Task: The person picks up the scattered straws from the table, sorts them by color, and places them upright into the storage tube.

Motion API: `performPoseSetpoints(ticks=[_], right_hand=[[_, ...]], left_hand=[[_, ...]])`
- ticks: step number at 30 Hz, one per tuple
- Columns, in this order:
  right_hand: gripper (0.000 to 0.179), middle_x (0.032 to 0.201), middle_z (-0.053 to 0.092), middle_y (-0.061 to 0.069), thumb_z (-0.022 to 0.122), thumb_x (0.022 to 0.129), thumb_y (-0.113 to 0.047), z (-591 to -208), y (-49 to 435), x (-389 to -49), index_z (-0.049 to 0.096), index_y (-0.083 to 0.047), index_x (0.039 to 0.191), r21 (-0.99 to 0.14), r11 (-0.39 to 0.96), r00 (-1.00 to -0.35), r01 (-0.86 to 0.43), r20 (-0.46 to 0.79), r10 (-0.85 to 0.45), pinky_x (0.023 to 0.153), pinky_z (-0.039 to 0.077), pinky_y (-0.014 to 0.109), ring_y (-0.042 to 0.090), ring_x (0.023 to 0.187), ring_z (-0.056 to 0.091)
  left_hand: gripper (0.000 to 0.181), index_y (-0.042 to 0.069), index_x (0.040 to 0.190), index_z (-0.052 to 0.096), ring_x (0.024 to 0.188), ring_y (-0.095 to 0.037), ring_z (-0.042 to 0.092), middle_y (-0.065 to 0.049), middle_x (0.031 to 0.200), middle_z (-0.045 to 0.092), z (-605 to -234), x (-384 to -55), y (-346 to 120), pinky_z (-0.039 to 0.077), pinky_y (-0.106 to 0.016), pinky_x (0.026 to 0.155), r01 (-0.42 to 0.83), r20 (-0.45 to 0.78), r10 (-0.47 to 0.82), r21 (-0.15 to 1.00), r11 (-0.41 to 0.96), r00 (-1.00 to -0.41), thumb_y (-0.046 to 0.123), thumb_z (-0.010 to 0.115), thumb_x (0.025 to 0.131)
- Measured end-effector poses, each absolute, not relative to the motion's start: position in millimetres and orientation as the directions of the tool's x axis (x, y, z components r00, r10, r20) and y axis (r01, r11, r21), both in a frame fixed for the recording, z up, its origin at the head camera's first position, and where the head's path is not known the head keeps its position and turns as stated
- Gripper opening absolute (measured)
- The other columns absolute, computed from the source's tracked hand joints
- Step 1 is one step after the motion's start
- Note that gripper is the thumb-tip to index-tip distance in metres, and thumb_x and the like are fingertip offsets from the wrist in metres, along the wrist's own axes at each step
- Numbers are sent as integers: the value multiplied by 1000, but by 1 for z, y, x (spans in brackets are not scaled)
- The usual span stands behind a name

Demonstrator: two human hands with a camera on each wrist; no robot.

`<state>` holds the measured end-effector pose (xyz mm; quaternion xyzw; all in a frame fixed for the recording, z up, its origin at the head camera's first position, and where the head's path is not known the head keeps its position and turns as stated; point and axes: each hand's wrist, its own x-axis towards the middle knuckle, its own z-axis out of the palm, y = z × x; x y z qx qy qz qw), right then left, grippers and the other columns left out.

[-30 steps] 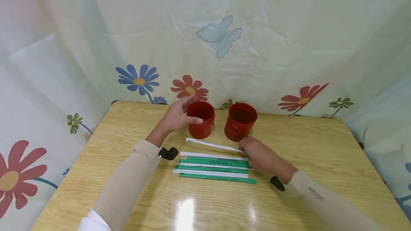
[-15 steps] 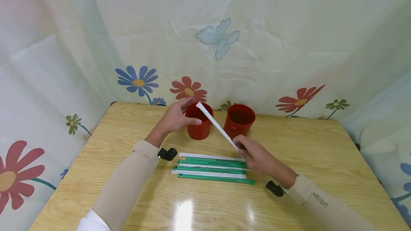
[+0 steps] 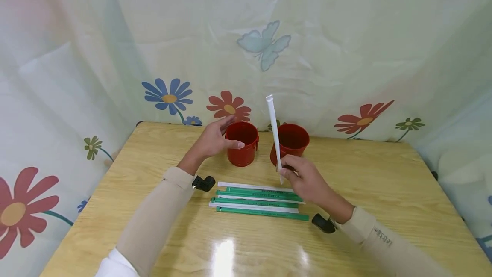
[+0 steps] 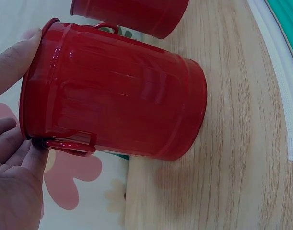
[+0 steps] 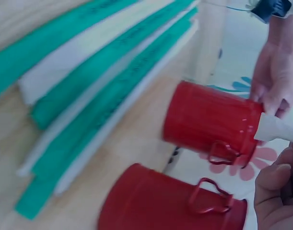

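Note:
My right hand [image 3: 307,179] pinches a white paper-wrapped straw [image 3: 274,127] near its lower end. The straw stands nearly upright in front of the right red bucket [image 3: 294,140], its top end above the rim. My left hand [image 3: 211,140] holds the left red bucket [image 3: 241,157] at its rim, thumb in front and fingers behind. In the left wrist view, the fingers touch the rim beside the bucket's small wire handle [image 4: 72,146]. Below the buckets lie several green-wrapped straws [image 3: 265,214] and white-wrapped straws [image 3: 250,185], side by side.
The wooden table [image 3: 346,174] backs onto a hanging cloth [image 3: 346,54] printed with flowers and a butterfly. A black wrist camera [image 3: 203,183] sits on the left wrist, another black wrist camera [image 3: 323,223] on the right.
My right hand has lifted the white straw off the table and turned it from lying flat to nearly upright, by the right bucket. My left hand stays at the left bucket.

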<state>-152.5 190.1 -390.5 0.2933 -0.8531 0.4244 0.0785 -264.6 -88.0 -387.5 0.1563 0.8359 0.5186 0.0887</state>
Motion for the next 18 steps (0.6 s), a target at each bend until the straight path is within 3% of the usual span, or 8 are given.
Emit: performPoseSetpoints(ticks=[9, 14, 18], right_hand=[[9, 80, 63, 10, 64, 90, 3, -371, 176, -167, 66, -5, 95, -771, 338, -828, -540, 414, -379, 59, 51, 22, 13, 65, 55], [4, 69, 59, 7, 68, 90, -1, -360, 167, -176, 66, -3, 87, -758, 377, -836, -533, 402, -373, 52, 48, 23, 12, 57, 51], [5, 68, 62, 7, 70, 88, -3, -349, 161, -185, 67, -5, 85, -720, 444, -841, -533, 392, -373, 55, 49, 24, 15, 60, 53]], left_hand=[[95, 17, 154, 34, 145, -25, 41, 2, 156, 43, -388, -266, -84, 52, -44, 102, 183, 22, 367, 893, 410, -930, 30, 86, 75], [95, 17, 154, 34, 145, -25, 41, 1, 156, 42, -388, -266, -84, 52, -44, 102, 179, 16, 368, 894, 412, -930, 30, 86, 76], [95, 19, 154, 34, 145, -24, 40, 2, 156, 42, -388, -267, -85, 50, -44, 105, 182, 21, 360, 888, 421, -933, 31, 86, 76]])
